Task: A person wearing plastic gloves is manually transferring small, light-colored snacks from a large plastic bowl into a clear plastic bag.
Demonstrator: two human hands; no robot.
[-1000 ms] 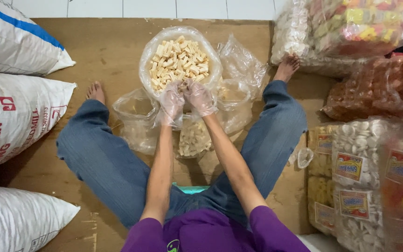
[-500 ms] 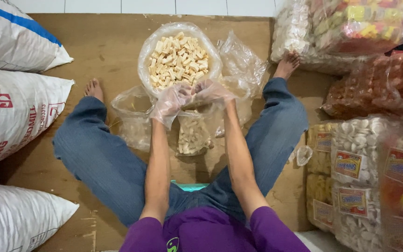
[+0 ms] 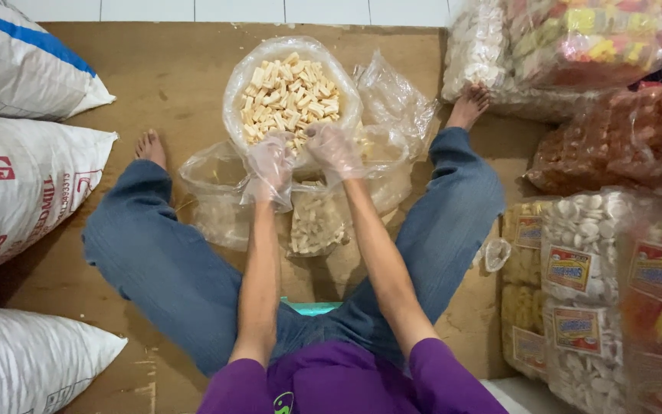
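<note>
A large clear bag (image 3: 233, 84) full of pale, short snack sticks (image 3: 289, 88) stands open on the brown floor between my spread legs. Both my hands wear loose clear plastic gloves. My left hand (image 3: 270, 162) and my right hand (image 3: 334, 150) rest side by side at the bag's near rim, fingers bent into the nearest sticks. The crinkled gloves hide whether they grip any. Just below the hands lies a small clear bag (image 3: 317, 222), partly filled with the same sticks.
Empty clear bags (image 3: 216, 188) lie crumpled around the large one. White woven sacks (image 3: 17, 184) are stacked on the left. Packed bags of white, orange and mixed-colour snacks (image 3: 588, 253) pile up on the right. My bare feet (image 3: 152, 146) rest on the floor.
Half a second ago both hands were together over the small bag's mouth. They have since moved forward and down to the big bag's near rim.
</note>
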